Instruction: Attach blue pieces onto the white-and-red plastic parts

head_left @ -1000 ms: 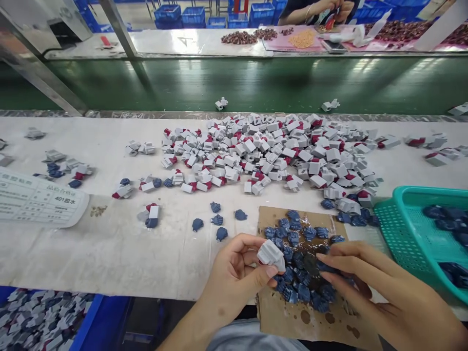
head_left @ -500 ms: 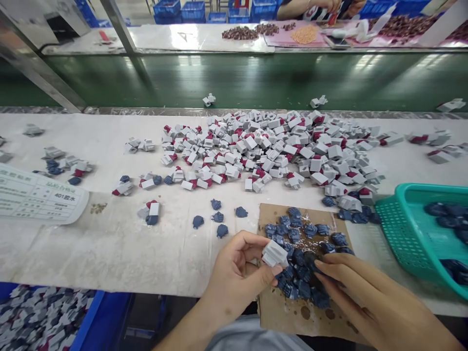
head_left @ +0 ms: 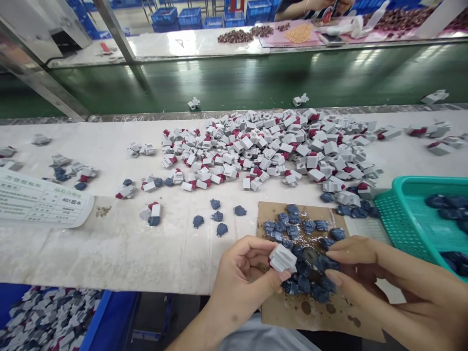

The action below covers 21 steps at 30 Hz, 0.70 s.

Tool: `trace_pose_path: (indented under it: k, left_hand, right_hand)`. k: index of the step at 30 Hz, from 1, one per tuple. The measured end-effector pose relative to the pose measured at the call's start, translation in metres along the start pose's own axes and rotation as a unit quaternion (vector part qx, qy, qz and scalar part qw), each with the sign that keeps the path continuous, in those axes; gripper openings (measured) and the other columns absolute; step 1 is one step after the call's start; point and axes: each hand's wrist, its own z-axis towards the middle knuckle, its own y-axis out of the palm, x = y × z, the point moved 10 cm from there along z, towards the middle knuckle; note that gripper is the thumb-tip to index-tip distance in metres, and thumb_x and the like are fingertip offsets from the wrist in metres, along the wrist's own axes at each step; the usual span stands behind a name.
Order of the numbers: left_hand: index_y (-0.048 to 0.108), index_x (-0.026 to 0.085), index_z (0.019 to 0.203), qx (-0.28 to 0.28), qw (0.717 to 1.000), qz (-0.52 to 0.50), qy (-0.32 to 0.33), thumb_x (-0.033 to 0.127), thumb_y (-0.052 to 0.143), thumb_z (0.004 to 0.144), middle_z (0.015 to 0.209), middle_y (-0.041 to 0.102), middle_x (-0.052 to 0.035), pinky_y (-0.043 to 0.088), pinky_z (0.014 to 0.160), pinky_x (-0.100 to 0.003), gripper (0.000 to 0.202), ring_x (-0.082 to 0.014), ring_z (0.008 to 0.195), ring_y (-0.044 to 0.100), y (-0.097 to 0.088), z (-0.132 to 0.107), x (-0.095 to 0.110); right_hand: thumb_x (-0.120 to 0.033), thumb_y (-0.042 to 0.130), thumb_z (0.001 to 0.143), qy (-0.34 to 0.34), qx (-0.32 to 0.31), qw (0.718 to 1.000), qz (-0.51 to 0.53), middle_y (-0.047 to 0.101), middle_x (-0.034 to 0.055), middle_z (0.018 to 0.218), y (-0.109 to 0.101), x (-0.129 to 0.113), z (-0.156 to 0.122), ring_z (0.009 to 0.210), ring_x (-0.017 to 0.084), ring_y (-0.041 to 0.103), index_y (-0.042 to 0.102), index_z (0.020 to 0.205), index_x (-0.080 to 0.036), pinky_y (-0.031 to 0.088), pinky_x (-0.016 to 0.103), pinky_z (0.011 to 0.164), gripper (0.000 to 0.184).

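Between the thumb and fingers of my left hand (head_left: 252, 273) is a light grey plastic block (head_left: 283, 258), a bit of dark red showing at its left side. My right hand (head_left: 376, 278) is at the right of a brown cardboard sheet (head_left: 285, 314), its thumb and fingertips closed around a dark blue plastic piece (head_left: 324, 263). Many similar wet-looking dark blue pieces (head_left: 292, 230) lie on the cardboard below and ahead of both hands. Several more loose blue pieces (head_left: 217, 216) sit on the white table left of it.
A big heap of grey-and-red parts (head_left: 256, 146) covers the table's middle. At right stands a teal basket (head_left: 398, 229) with blue pieces; at lower left, a blue bin (head_left: 100, 312) full of parts. A green conveyor belt (head_left: 234, 78) runs behind; a co-worker's hands (head_left: 329, 5) are beyond it.
My right hand has opened its grip wider and shifted slightly right, now with a blue piece at its fingertips. My left hand has moved a little right with the grey block.
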Motion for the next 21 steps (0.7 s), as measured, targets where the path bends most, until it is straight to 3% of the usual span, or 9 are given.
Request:
trace_pose_path:
  k: [3, 9, 13, 18, 21]
  left_hand:
    - [0.068, 0.015, 0.085, 0.011, 0.999, -0.044, -0.024, 0.026, 0.089, 0.067, 0.079, 0.074, -0.0025, 0.056, 0.056, -0.014, 0.030, -0.0090, 0.066, 0.065, 0.005, -0.004, -0.001]
    - [0.067, 0.015, 0.080, 0.030, 0.996, -0.081, -0.035, 0.025, 0.093, 0.061, 0.081, 0.077, -0.0016, 0.056, 0.058, -0.014, 0.034, -0.0079, 0.066, 0.067, 0.008, -0.006, 0.004]
    - [0.067, 0.016, 0.080, 0.029, 0.996, -0.070, -0.039, 0.026, 0.093, 0.062, 0.083, 0.077, -0.0012, 0.056, 0.058, -0.014, 0.033, -0.0076, 0.066, 0.067, 0.007, -0.006, 0.002]
    - [0.068, 0.017, 0.085, -0.009, 0.999, -0.040, 0.012, 0.023, 0.088, 0.069, 0.089, 0.079, -0.0037, 0.056, 0.063, -0.013, 0.026, -0.0089, 0.072, 0.070, 0.010, -0.003, 0.000]
    - [0.068, 0.018, 0.086, -0.002, 0.999, -0.027, 0.041, 0.022, 0.086, 0.072, 0.091, 0.079, -0.0053, 0.056, 0.069, -0.014, 0.023, -0.0110, 0.079, 0.072, 0.010, -0.003, -0.002]
  right_hand:
    - [-0.031, 0.055, 0.093, 0.006, 0.015, 0.998, 0.055, 0.066, 0.0015, 0.089, 0.001, -0.012, 0.000, 0.064, 0.016, 0.064, 0.056, 0.099, -0.026, 0.051, 0.019, 0.045, 0.008]
    - [-0.032, 0.054, 0.093, -0.027, 0.004, 0.998, 0.064, 0.067, 0.0003, 0.083, 0.008, -0.017, 0.008, 0.060, 0.017, 0.064, 0.057, 0.095, -0.028, 0.048, 0.023, 0.040, 0.005]
    - [-0.029, 0.053, 0.095, -0.057, -0.052, 0.995, 0.062, 0.067, -0.0027, 0.081, 0.018, -0.021, 0.010, 0.059, 0.015, 0.065, 0.053, 0.101, -0.029, 0.048, 0.020, 0.040, 0.005]
    - [-0.034, 0.054, 0.098, -0.042, -0.082, 0.991, 0.095, 0.069, -0.0032, 0.082, 0.021, -0.017, 0.012, 0.065, 0.015, 0.066, 0.057, 0.096, -0.029, 0.054, 0.018, 0.049, 0.006]
    - [-0.032, 0.057, 0.096, -0.022, -0.128, 0.982, 0.133, 0.068, -0.0031, 0.082, 0.028, -0.014, 0.014, 0.061, 0.013, 0.064, 0.060, 0.094, -0.028, 0.054, 0.017, 0.050, 0.006]
